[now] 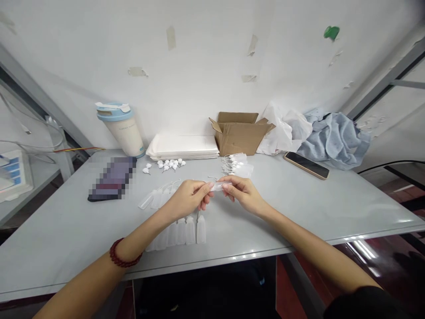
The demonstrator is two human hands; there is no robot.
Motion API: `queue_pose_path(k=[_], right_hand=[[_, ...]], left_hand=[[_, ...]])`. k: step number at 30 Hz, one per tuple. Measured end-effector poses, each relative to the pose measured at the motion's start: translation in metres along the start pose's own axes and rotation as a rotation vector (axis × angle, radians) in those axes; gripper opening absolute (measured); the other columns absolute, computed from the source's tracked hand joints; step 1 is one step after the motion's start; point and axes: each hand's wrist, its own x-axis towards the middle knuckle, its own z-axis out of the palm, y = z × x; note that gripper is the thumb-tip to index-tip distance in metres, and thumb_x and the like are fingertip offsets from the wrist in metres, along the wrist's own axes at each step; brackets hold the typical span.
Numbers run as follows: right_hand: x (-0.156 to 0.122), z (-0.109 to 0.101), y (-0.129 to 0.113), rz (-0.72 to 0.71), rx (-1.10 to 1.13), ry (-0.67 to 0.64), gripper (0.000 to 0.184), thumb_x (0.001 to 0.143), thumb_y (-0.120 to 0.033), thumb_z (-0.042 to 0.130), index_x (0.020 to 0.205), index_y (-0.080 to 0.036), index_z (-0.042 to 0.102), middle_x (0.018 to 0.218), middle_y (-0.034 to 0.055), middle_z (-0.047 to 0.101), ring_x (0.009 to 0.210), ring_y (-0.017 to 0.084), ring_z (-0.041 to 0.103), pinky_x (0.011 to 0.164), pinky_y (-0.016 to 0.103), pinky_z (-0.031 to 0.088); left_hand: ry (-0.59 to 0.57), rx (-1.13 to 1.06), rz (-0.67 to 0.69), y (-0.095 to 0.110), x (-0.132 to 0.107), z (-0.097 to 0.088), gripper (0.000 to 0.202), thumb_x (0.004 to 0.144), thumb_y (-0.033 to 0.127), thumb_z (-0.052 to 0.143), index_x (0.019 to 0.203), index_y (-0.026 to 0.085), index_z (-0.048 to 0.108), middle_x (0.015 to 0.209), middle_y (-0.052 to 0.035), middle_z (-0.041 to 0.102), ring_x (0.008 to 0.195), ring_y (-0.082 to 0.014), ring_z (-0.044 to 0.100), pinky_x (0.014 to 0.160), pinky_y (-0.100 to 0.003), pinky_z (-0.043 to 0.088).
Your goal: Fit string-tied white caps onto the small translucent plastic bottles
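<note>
My left hand [193, 195] and my right hand [244, 192] meet over the middle of the table. Between them they pinch a small translucent plastic bottle [219, 186], held sideways, one end in each set of fingertips. Below my left hand lies a row of similar bottles [201, 229], partly hidden by my forearm. More of them [146, 201] are laid out behind my left wrist, with thin stems at their tops. Just behind my right hand is another group of bottles [242, 169] with thin ends pointing left. Small white caps [171, 164] sit in a loose cluster farther back.
Along the wall stand a cup with a blue lid [121, 128], a stack of white paper [186, 146], an open cardboard box [244, 137], a white plastic bag [282, 128] and a blue cloth [335, 137]. A phone [307, 165] lies right; a pixelated dark object [113, 179] lies left.
</note>
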Motion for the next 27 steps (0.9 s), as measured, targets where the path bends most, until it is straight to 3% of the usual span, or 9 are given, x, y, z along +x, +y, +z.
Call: queue_pose_path(k=[4, 9, 12, 15, 17, 20, 24, 27], right_hand=[[-0.001, 0.000, 0.002, 0.011, 0.034, -0.020, 0.034, 0.087, -0.047, 0.053, 0.095, -0.015, 0.061, 0.053, -0.0065, 0.042, 0.047, 0.008, 0.041, 0.048, 0.023, 0.035], [0.001, -0.001, 0.005, 0.036, 0.110, -0.028, 0.032, 0.087, -0.047, 0.054, 0.088, -0.016, 0.060, 0.049, -0.0076, 0.039, 0.044, 0.008, 0.038, 0.045, 0.023, 0.033], [0.002, -0.001, 0.005, 0.062, 0.173, -0.026, 0.030, 0.086, -0.046, 0.056, 0.086, -0.016, 0.060, 0.048, -0.0082, 0.037, 0.043, 0.008, 0.037, 0.044, 0.023, 0.034], [0.003, 0.001, 0.003, 0.106, 0.243, -0.020, 0.031, 0.084, -0.046, 0.058, 0.084, -0.015, 0.060, 0.049, -0.0086, 0.035, 0.042, 0.007, 0.034, 0.042, 0.022, 0.035], [0.003, 0.002, 0.002, 0.128, 0.284, -0.010, 0.033, 0.083, -0.048, 0.059, 0.082, -0.015, 0.059, 0.050, -0.0088, 0.034, 0.042, 0.007, 0.033, 0.040, 0.022, 0.035], [0.003, 0.004, 0.002, 0.083, 0.253, 0.011, 0.034, 0.083, -0.049, 0.057, 0.083, -0.015, 0.059, 0.050, -0.0084, 0.036, 0.043, 0.007, 0.036, 0.042, 0.023, 0.037], [0.003, 0.005, 0.003, 0.016, 0.135, 0.000, 0.036, 0.086, -0.050, 0.054, 0.090, -0.015, 0.060, 0.056, -0.0054, 0.046, 0.047, 0.008, 0.045, 0.047, 0.024, 0.040], [0.002, 0.005, 0.003, -0.036, 0.005, 0.012, 0.033, 0.088, -0.047, 0.053, 0.093, -0.016, 0.062, 0.066, -0.0011, 0.055, 0.051, 0.009, 0.049, 0.051, 0.024, 0.042]], left_hand=[[0.054, 0.104, 0.106, -0.002, -0.001, 0.004, 0.036, 0.091, 0.038, 0.048, 0.067, 0.014, 0.060, 0.054, 0.0023, 0.056, 0.047, -0.0088, 0.052, 0.049, -0.019, 0.042], [0.137, 0.369, 0.367, -0.003, -0.002, 0.005, 0.031, 0.091, 0.024, 0.047, 0.062, 0.015, 0.055, 0.060, 0.0003, 0.059, 0.055, -0.0104, 0.055, 0.055, -0.021, 0.041], [0.197, 0.532, 0.542, -0.008, -0.001, 0.005, 0.028, 0.092, 0.022, 0.046, 0.066, 0.015, 0.055, 0.061, -0.0007, 0.057, 0.057, -0.0118, 0.051, 0.057, -0.023, 0.039], [0.216, 0.591, 0.614, -0.013, -0.001, 0.006, 0.024, 0.093, 0.022, 0.045, 0.073, 0.015, 0.057, 0.067, -0.0022, 0.058, 0.059, -0.0124, 0.050, 0.057, -0.024, 0.038], [0.209, 0.561, 0.563, -0.013, 0.000, 0.006, 0.023, 0.092, 0.024, 0.046, 0.076, 0.015, 0.058, 0.070, -0.0027, 0.060, 0.060, -0.0125, 0.052, 0.059, -0.025, 0.039], [0.133, 0.450, 0.366, -0.009, -0.001, 0.005, 0.031, 0.093, 0.032, 0.045, 0.070, 0.016, 0.058, 0.067, -0.0015, 0.061, 0.060, -0.0124, 0.055, 0.060, -0.024, 0.042], [-0.025, 0.287, 0.145, -0.003, -0.002, 0.000, 0.042, 0.095, 0.041, 0.038, 0.067, 0.016, 0.058, 0.063, -0.0003, 0.061, 0.059, -0.0124, 0.059, 0.059, -0.023, 0.044], [-0.052, 0.162, 0.062, -0.002, -0.002, -0.001, 0.043, 0.092, 0.047, 0.042, 0.068, 0.015, 0.058, 0.065, -0.0003, 0.061, 0.058, -0.0120, 0.059, 0.058, -0.023, 0.045]])
